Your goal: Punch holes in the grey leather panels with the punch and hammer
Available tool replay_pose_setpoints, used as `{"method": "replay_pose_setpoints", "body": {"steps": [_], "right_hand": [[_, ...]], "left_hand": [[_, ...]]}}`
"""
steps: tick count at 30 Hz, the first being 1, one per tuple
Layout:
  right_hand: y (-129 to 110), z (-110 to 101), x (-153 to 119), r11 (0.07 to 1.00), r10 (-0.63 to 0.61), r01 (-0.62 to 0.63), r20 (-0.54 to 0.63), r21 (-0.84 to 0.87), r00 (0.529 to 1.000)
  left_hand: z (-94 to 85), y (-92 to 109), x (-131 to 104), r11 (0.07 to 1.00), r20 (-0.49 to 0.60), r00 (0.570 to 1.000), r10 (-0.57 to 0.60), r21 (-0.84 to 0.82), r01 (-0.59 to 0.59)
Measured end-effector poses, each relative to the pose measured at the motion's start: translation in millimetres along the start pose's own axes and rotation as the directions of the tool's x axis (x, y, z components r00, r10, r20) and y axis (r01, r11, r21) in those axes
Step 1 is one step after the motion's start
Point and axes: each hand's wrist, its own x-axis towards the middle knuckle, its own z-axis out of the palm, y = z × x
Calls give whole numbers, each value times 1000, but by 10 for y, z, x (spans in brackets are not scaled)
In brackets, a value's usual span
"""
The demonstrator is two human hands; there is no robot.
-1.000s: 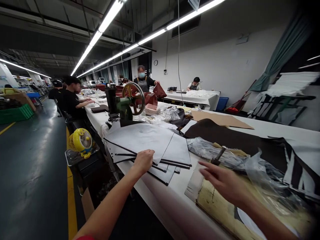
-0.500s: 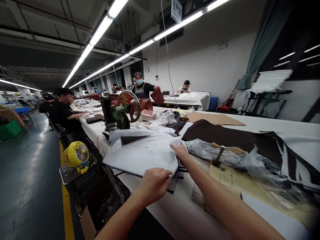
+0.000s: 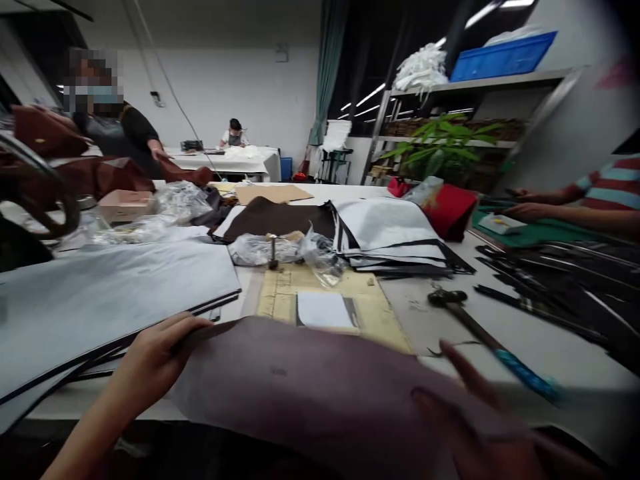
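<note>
A dark purplish-brown leather panel (image 3: 300,380) spans the near edge of the table, lifted between both hands. My left hand (image 3: 160,353) is closed on its upper left edge, thumb along the top. Blurred by motion, my right hand (image 3: 475,420) holds the panel's right side, one finger raised past its edge. Beyond the panel lies a yellowish board (image 3: 280,293) with a white rectangular sheet (image 3: 325,310) on it. Left of my left hand is a stack of pale-faced panels (image 3: 115,287) with dark edges.
A hammer (image 3: 473,323) with a blue-wrapped handle lies at right. A second upright hammer (image 3: 273,252) stands by crumpled clear plastic (image 3: 325,257). Farther back is another panel stack (image 3: 390,227). Co-workers occupy the left, back and right; a machine wheel (image 3: 65,193) stands at left.
My view has swung right. Both hands were at the pale stack; now they hold a leather panel lifted in front of me, right of that stack.
</note>
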Motion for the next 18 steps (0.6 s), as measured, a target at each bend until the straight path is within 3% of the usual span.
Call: {"method": "replay_pose_setpoints", "body": {"steps": [2, 4, 6, 8, 9, 11, 13, 15, 18], "right_hand": [[240, -203, 230, 981, 124, -139, -110, -138, 986], [446, -240, 555, 933, 160, -205, -167, -296, 973], [563, -113, 821, 888, 52, -118, -158, -444, 986], [565, 143, 937, 869, -124, 101, -16, -485, 992], [530, 295, 938, 865, -203, 230, 108, -446, 973], [429, 582, 885, 865, -292, 416, 393, -281, 872], [333, 776, 870, 880, -294, 452, 578, -147, 761], [265, 856, 1016, 904, -289, 423, 649, -57, 704], [159, 942, 1619, 920, -326, 391, 594, 21, 735]], "left_hand": [[216, 355, 437, 999, 34, 999, 32, 7, -33], [442, 595, 932, 993, 61, 998, 33, 112, -40], [683, 704, 1347, 975, 118, 993, 2, 219, -28], [918, 751, 1572, 961, 150, 988, -32, 276, -11], [1023, 775, 1602, 956, 140, 989, -50, 295, 7], [1197, 857, 1519, 945, 54, 997, -61, 325, 40], [1326, 979, 1325, 955, 11, 1000, 22, 296, -24], [1423, 1103, 1122, 967, 98, 981, 167, 179, -183], [1513, 1210, 942, 958, 285, 917, 280, -25, -285]]}}
